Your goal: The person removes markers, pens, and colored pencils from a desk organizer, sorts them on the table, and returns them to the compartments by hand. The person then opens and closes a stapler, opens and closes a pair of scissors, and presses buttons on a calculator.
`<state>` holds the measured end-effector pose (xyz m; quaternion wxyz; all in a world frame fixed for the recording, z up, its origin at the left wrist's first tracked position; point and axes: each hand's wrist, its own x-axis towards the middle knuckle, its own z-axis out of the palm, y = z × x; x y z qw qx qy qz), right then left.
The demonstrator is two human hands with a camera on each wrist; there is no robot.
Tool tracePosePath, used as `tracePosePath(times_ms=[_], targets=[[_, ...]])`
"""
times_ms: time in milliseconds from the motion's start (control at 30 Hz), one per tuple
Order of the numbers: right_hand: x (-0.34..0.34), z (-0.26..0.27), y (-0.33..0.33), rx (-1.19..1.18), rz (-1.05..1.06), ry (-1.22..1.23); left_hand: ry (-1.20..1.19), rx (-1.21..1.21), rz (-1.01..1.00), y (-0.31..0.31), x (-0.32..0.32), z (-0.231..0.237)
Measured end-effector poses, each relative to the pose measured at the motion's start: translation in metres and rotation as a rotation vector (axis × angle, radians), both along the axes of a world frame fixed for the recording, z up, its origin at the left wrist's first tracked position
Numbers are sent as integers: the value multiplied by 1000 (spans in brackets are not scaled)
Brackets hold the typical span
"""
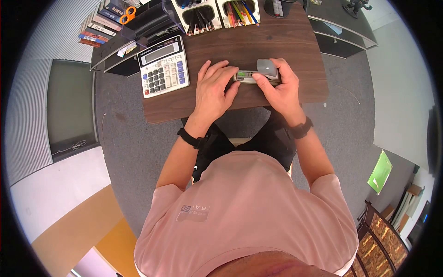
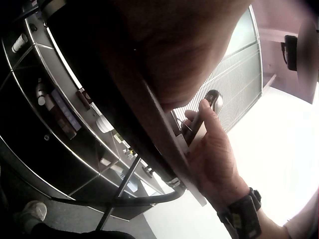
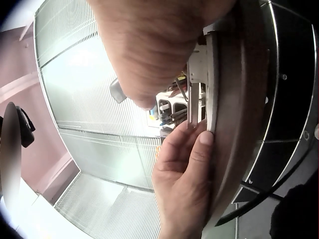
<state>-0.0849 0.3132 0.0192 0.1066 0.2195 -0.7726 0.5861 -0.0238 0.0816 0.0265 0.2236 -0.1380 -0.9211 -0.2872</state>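
A stapler [image 1: 248,80] lies on the desk in front of the person, its grey-capped upper arm [image 1: 266,67] raised from the base. My right hand [image 1: 283,90] grips its right end, the thumb lying along the near side of the raised arm. At the opposite end, my left hand [image 1: 213,90] pinches the tip of the base between thumb and forefinger. The right wrist view shows the pale base [image 3: 199,64] from the side, with the left hand [image 3: 182,174] at its end. In the left wrist view, the right hand's thumb lies against the stapler's upper arm [image 2: 217,101].
A large calculator [image 1: 164,69] sits left of the hands on the brown desk [image 1: 304,64]. Behind are pen holders [image 1: 203,18] with pencils and a dark cup [image 1: 279,9]. Orange scissors [image 1: 128,15] and stacked books [image 1: 99,25] stand at the back left.
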Motion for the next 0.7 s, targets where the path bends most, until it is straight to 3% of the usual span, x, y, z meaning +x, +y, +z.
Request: tracePosePath(times_ms=[100,367,700], targets=[[-1,1,0,4,23,62,-3,-10,0,0,0,-1],[1,-3,-9,-220,15,-163,-12,19,-3,-1,1,0],[-1,-6,-8,-257,56,-106,-12,57,-1,-2,0,-3]])
